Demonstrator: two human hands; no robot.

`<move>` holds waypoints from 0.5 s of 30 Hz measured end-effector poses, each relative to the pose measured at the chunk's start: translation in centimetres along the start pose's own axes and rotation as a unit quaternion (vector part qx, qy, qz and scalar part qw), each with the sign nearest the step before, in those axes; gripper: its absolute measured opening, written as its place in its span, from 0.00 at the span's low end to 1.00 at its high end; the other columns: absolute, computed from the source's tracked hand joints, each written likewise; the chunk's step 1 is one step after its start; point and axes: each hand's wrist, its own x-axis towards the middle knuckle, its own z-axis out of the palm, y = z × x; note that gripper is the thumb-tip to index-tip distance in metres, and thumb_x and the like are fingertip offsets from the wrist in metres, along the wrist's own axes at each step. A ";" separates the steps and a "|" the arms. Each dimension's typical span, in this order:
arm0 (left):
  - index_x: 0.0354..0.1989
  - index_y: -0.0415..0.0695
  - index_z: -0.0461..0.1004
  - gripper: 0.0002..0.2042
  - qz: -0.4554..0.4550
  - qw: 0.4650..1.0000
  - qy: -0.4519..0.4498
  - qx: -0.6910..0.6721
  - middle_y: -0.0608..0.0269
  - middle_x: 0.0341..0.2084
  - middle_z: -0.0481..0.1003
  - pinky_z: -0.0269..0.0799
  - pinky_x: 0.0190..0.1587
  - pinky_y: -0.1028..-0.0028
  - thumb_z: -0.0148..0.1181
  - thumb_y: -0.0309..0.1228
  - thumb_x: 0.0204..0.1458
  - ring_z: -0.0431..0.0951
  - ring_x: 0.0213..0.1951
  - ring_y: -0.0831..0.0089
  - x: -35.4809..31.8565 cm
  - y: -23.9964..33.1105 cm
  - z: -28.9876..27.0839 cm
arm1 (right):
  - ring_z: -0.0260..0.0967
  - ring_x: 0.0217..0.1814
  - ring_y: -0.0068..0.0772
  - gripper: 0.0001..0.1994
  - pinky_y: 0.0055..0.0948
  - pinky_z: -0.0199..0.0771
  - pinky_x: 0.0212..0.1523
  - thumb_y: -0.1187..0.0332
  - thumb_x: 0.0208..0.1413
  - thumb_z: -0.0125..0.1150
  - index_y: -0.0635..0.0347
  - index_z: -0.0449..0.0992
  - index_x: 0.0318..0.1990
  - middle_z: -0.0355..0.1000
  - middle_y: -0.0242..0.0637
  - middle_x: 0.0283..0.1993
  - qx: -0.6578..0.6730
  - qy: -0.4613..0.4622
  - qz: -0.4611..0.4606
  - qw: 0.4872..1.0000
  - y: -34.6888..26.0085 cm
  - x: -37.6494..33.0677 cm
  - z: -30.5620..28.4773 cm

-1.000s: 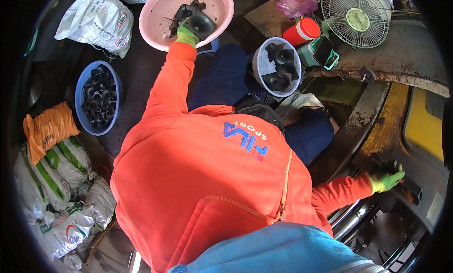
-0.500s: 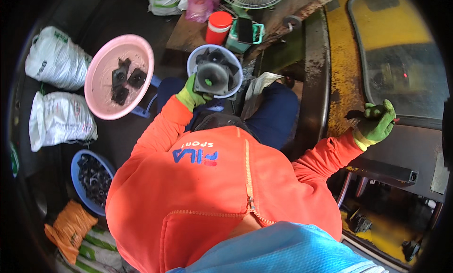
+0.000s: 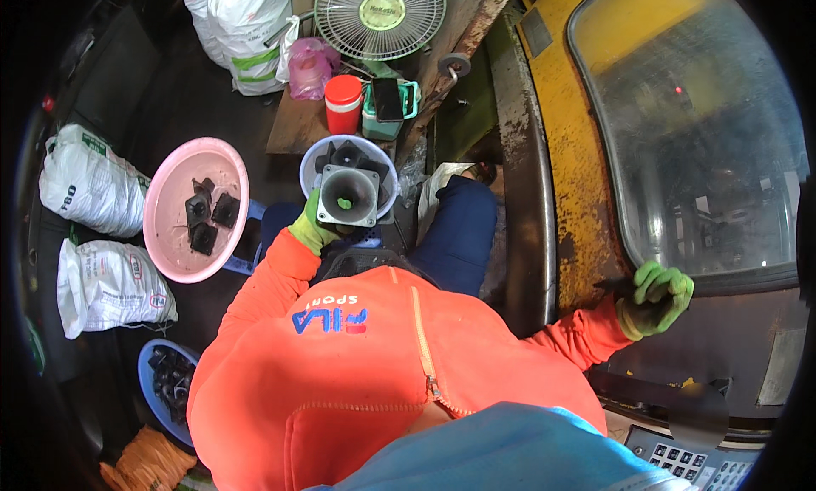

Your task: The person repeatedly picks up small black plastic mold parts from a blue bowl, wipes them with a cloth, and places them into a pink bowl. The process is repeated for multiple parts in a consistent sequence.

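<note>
My left hand [image 3: 311, 228], in a green glove, grips a dark grey square-flanged horn [image 3: 364, 190] by its left side. The horn's wide mouth faces up, and a patch of green shows through its throat. Just beyond and partly behind it sits a pale blue-white basin [image 3: 309, 170] holding more black horn pieces [image 3: 344, 154]. Far to the right, my gloved right hand [image 3: 654, 301] is raised by the lower edge of the machine's window [image 3: 693, 143]. Its fingers are curled in; a dark shape shows by the wrist, and what they hold is unclear.
A pink basin [image 3: 153, 236] with several black parts stands at left, and a blue tub [image 3: 149, 359] of black pieces nearer me. White sacks [image 3: 115, 287] line the left. Beyond are a red-lidded jug [image 3: 343, 109] and a fan [image 3: 382, 41]. A keypad panel [image 3: 680, 459] is at lower right.
My view has shifted, so most things sit lower and further left. The horn in my left hand has turned more squarely toward me. A keypad panel has come into view at lower right.
</note>
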 end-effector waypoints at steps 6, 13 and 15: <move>0.51 0.49 0.74 0.18 -0.249 0.780 0.070 -0.570 0.64 0.40 0.79 0.79 0.26 0.75 0.41 0.45 0.66 0.82 0.35 0.69 1.3 -4.4 2.8 | 0.51 0.14 0.24 0.12 0.28 0.57 0.19 0.64 0.65 0.51 0.58 0.65 0.30 0.58 0.29 0.19 0.084 -0.035 -0.021 0.996 -1.7 -0.9 -0.5; 0.51 0.46 0.74 0.21 -0.040 0.989 0.017 0.141 0.63 0.46 0.78 0.75 0.52 0.70 0.68 0.24 0.45 0.78 0.48 0.71 -3.6 -12.3 -1.9 | 0.54 0.16 0.25 0.11 0.28 0.59 0.22 0.63 0.65 0.54 0.58 0.67 0.31 0.58 0.29 0.20 0.163 -0.085 -0.038 0.982 -2.6 0.0 -1.5; 0.51 0.46 0.74 0.22 -0.219 0.937 0.030 -0.270 0.64 0.45 0.78 0.75 0.51 0.70 0.68 0.23 0.44 0.78 0.46 0.72 -5.4 -14.1 -3.7 | 0.54 0.17 0.25 0.11 0.28 0.59 0.22 0.62 0.65 0.54 0.58 0.67 0.32 0.58 0.29 0.20 0.158 -0.079 -0.036 0.984 -2.5 0.0 -1.7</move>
